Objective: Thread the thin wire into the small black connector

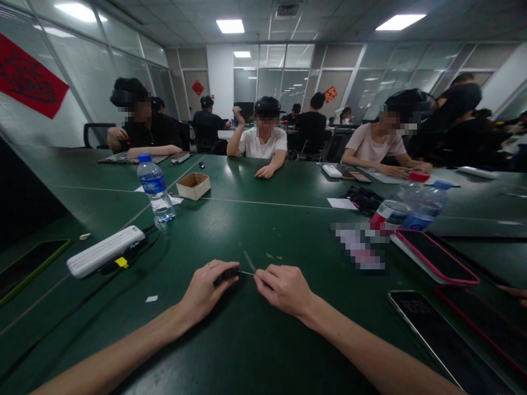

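Note:
In front of me, over the green table (230, 340), my left hand (212, 288) is closed around a small black object (226, 276); its exact kind does not show. A thin metal rod (247, 273) spans the short gap from that object to my right hand (284, 288). The fingers of my right hand are pinched together at the rod's other end, and they hide most of what they hold. Just beyond the right fingertips lies a narrow translucent strip (249, 260), with small clear scraps (270, 255) beside it.
On the left are a white power strip (106, 251), a water bottle (155, 189), a small open box (193, 186) and a green-edged phone (33, 266). Phones (436, 329) and bottles (426, 206) crowd the right. Several people sit across the table, one in a white shirt (263, 144).

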The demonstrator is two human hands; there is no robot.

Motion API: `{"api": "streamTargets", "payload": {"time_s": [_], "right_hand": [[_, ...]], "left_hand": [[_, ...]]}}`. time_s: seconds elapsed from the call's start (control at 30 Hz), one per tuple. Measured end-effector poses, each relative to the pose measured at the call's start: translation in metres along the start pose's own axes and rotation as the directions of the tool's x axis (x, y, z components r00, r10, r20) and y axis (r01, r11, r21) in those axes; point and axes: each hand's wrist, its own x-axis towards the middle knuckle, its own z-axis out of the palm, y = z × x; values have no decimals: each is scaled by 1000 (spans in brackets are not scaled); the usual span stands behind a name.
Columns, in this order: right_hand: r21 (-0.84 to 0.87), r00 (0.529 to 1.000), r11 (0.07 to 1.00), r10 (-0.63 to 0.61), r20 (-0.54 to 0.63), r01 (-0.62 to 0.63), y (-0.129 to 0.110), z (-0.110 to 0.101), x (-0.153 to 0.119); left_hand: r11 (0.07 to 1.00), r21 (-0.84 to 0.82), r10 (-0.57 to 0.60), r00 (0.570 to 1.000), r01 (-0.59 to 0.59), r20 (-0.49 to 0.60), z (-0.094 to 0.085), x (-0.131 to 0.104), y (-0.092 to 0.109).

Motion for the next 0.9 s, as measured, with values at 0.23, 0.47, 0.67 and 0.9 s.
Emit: {"api": "streamTargets", "payload": {"time_s": [0.23,0.47,0.67,0.9], "right_hand": [[-46,996,997,64,66,-61,-8,-1,-1],[-81,981,989,137,136,-127,-21,-7,-2],[-94,985,987,138,106,-128,-23,-7,-3],[-56,993,994,95,74,-91,-21,-5,-4]], "left_hand": [[999,24,43,999,-44,12,3,0,-5],[990,84,111,994,-112,18,9,-3,-11],[972,136,192,981,-191,9,13,-5,-14],[974,119,195,981,-194,9,11,-6,-12]]}}
